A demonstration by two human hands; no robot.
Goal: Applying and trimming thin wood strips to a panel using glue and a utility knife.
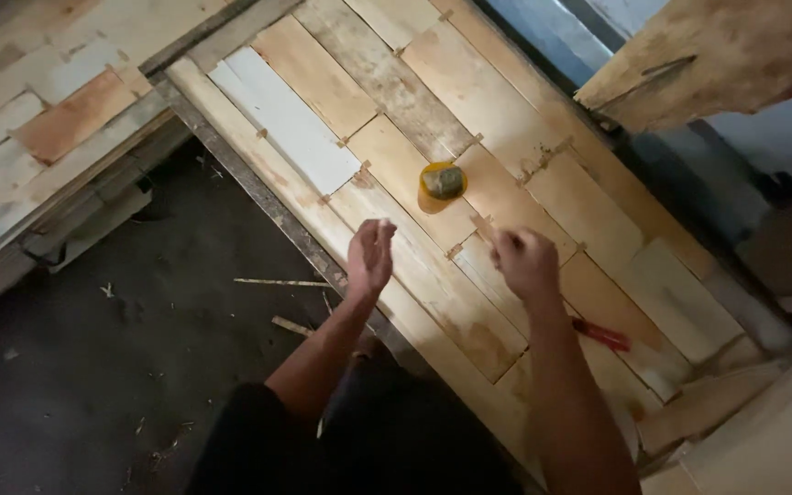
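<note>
Right hand (526, 263) apparently pinches a wood sliver (482, 225); left hand (370, 255) half-open.

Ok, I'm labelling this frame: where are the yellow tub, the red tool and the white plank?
Yellow tub (442, 181), head view, on its top.
Red tool (605, 336), head view, on the handle beside the right forearm.
White plank (291, 121), head view, on its middle.

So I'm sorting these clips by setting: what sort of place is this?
Probably a woodworking or veneer workshop. Thin wooden sheets lie edge to edge on a long work surface, joined with small tape pieces, offcuts are stacked at one end, and wood slivers litter the dark floor.
</note>
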